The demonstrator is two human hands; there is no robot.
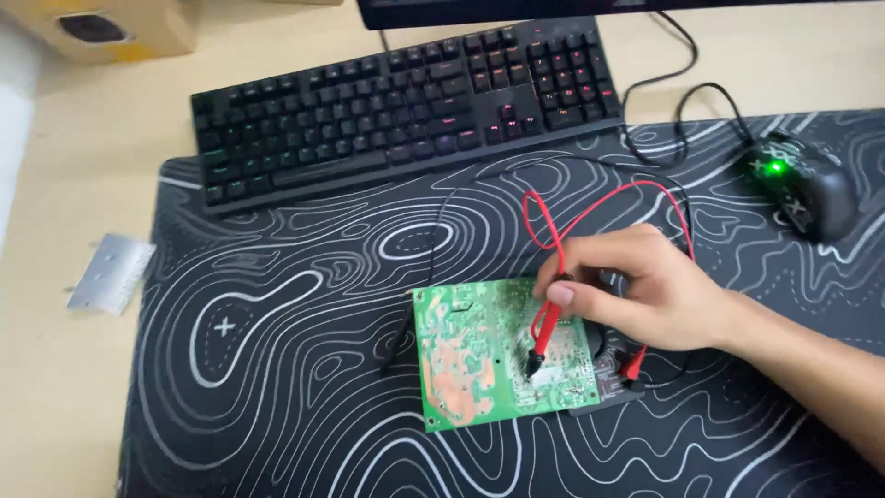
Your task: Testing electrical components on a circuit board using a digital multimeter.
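Right now I see only one of my hands: the right hand comes in from the right edge and pinches a red test probe between thumb and fingers, a narrow, pen-like grip closed on the probe's handle. Held that way, the tip can be aimed finely; it points down and toward me, touching or very nearly touching the solder side of the green circuit board, though I cannot tell exactly which joint it meets. The left hand is nowhere in view.

The board lies flat, copper side up, near the middle of the patterned black desk mat, presumably turned over so the joints are reachable. Its right edge overlaps a dark meter body, mostly hidden under my hand, with a red plug seated at its near right corner. A red lead loops up and away from the hand toward the far side, and a thin black lead arcs left, then drops to a black probe lying loose just left of the board.

Farther off sit a black keyboard, a mouse with a green light at far right, and a small ribbed metal piece on the bare desk at left.
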